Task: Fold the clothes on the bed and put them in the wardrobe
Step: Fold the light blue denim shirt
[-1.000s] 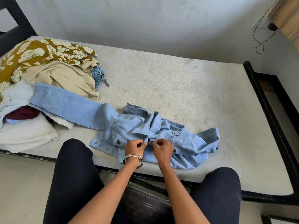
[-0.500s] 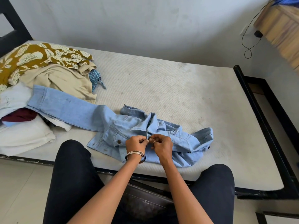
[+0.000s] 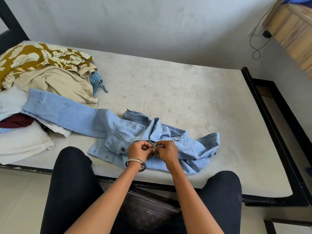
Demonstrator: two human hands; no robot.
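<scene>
The light-blue denim jacket (image 3: 131, 137) lay front-up and rumpled at the near edge of the mattress (image 3: 177, 92), one sleeve stretched out to the left over the heap of unfolded clothes (image 3: 42, 85), the other bunched at the right. Both hands met at the front placket just below the collar: the left hand (image 3: 139, 149), bangles at its wrist, pinched one edge of the placket, and the right hand (image 3: 166, 152) pinched the other edge, thumb and fingers curled close at what looked like a button. Judgement: buttoning in hand, folding not begun. Denim judged heavier and stiffer than the printed and beige pieces in the heap; should hold a crease and not slide, though thick seams may resist a sharp fold. Best holds judged to be the shoulders or the hem corners, with sleeves brought in by the cuffs. Wardrobe not identifiable in view.
</scene>
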